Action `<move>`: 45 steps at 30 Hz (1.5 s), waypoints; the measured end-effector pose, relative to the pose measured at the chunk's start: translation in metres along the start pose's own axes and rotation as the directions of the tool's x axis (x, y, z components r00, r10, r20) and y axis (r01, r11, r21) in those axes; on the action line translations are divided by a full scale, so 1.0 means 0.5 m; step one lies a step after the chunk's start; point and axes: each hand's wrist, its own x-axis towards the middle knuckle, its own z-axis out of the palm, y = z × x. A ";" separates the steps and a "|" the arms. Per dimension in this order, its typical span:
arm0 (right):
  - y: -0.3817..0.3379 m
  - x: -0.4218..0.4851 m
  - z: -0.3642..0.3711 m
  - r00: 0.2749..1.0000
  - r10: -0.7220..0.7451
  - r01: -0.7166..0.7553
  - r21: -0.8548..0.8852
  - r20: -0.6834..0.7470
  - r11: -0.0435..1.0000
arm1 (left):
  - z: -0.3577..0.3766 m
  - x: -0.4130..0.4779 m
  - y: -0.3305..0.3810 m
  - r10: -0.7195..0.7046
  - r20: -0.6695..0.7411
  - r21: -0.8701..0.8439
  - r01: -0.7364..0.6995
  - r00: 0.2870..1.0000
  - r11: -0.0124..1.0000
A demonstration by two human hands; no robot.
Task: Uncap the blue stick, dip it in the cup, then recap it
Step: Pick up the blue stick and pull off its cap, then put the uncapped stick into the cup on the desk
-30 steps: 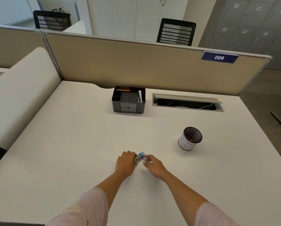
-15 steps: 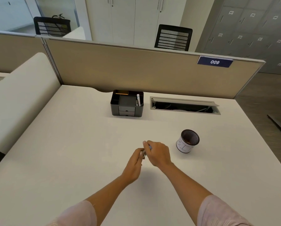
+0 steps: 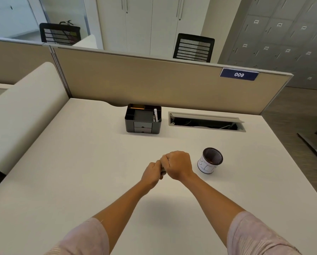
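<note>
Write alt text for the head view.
Two hands, left hand and right hand, meet above a white desk, closed around a small, mostly hidden object. A mesh cup stands to their right; a black organizer sits behind.

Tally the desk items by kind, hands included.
Hands: 2, left hand and right hand, grip closed together on a mostly hidden stick
Black mesh cup with white label: 1
Black plastic desk organiser: 1
Total: 4
</note>
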 end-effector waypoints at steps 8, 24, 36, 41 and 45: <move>0.014 0.003 -0.018 0.989 -0.145 0.145 -0.014 -0.036 0.989 | -0.003 -0.023 0.028 -0.221 0.151 0.013 0.222 0.963 0.975; 0.002 -0.039 0.069 0.660 0.568 -0.751 0.461 0.492 0.473 | -0.045 -0.042 -0.002 -0.258 0.030 -0.135 0.259 0.966 0.956; 0.040 -0.171 0.185 0.651 0.462 -0.591 0.022 0.602 0.806 | -0.080 -0.059 -0.067 -0.357 -0.023 -0.152 0.350 0.934 0.924; 0.048 -0.186 0.193 0.657 0.440 -0.598 0.068 0.612 0.798 | -0.081 -0.062 -0.081 -0.375 -0.025 -0.163 0.366 0.927 0.916; 0.049 -0.186 0.189 0.667 0.424 -0.585 0.077 0.613 0.807 | -0.078 -0.059 -0.085 -0.376 -0.013 -0.169 0.369 0.927 0.914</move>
